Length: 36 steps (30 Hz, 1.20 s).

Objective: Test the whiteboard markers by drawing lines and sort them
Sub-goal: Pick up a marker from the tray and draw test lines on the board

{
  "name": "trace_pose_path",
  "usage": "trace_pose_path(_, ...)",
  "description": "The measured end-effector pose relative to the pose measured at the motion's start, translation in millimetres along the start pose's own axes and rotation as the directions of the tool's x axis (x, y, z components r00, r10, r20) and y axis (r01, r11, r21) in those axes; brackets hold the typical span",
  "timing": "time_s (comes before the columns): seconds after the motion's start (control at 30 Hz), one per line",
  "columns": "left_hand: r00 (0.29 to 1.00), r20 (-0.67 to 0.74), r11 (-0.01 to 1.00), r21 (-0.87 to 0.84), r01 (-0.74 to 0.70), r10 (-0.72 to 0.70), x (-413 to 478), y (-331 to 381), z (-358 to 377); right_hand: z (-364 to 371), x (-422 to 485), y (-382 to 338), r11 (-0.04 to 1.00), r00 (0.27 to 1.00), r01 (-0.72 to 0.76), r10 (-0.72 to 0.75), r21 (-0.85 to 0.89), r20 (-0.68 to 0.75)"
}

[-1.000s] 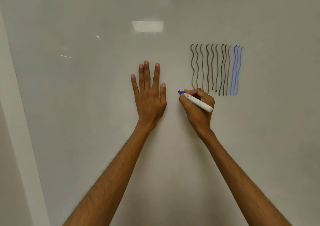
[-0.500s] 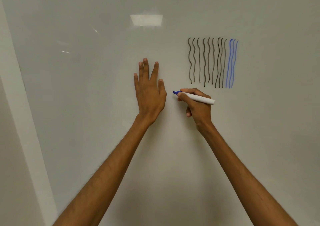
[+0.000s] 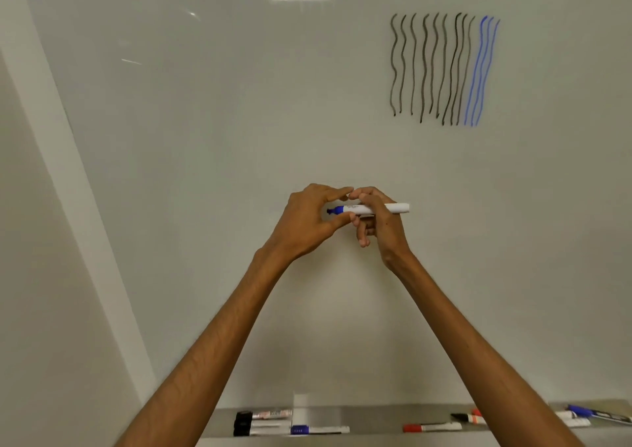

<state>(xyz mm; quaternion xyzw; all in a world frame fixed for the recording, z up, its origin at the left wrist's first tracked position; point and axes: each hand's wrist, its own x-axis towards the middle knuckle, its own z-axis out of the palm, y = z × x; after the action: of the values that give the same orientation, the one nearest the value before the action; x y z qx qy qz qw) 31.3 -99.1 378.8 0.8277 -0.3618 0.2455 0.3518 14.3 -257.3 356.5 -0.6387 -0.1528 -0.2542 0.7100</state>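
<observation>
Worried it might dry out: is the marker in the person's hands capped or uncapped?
Uncapped: the marker, gripped by the right hand, shows a bare blue tip; the left hand curls round that end.

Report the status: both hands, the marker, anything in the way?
Right hand grips blue marker, uncapped, level. Left hand curled round its tip, contact unclear. Nothing blocks; other markers lie on tray below.

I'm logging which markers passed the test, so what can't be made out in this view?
Head view:
- Whether the left hand grips the blue marker or a cap: its own fingers hide it.
- Tray markers at right: partly behind the right forearm.
- Marker labels: too small, blurred.
- Tray: right end cut by the frame edge.
</observation>
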Motion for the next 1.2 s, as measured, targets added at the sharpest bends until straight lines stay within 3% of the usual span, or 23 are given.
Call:
trace_pose_path(0.3, 0.980, 0.153, 0.979, -0.139, 0.148, -0.126, -55, -19, 28, -4, -51, 54, 0.991, 0.990, -0.137, 0.137, -0.013, 0.020)
trace_pose_path(0.57, 0.932, 0.218, 0.940, -0.114, 0.321, -0.291, -114, -44, 55, -15, -99, 101, 0.960, 0.971, -0.222, 0.233, -0.168, 0.045)
trace_pose_path(0.83, 0.850, 0.283, 0.879, -0.043, 0.474, -0.445, -182, -84, 73, -13, -142, 149, 0.893, 0.899, -0.323, 0.393, -0.313, 0.194)
trace_pose_path(1.0, 0.798, 0.294, 0.840, 0.038, 0.541, -0.526, -232, -99, 76, 2, -169, 181, 0.854, 0.850, -0.246, 0.418, -0.459, 0.321)
trace_pose_path(1.2, 0.699, 0.237, 0.734, 0.114, 0.669, -0.674, -297, -114, 70, 40, -203, 231, 0.792, 0.764, -0.016, 0.404, -0.611, 0.504)
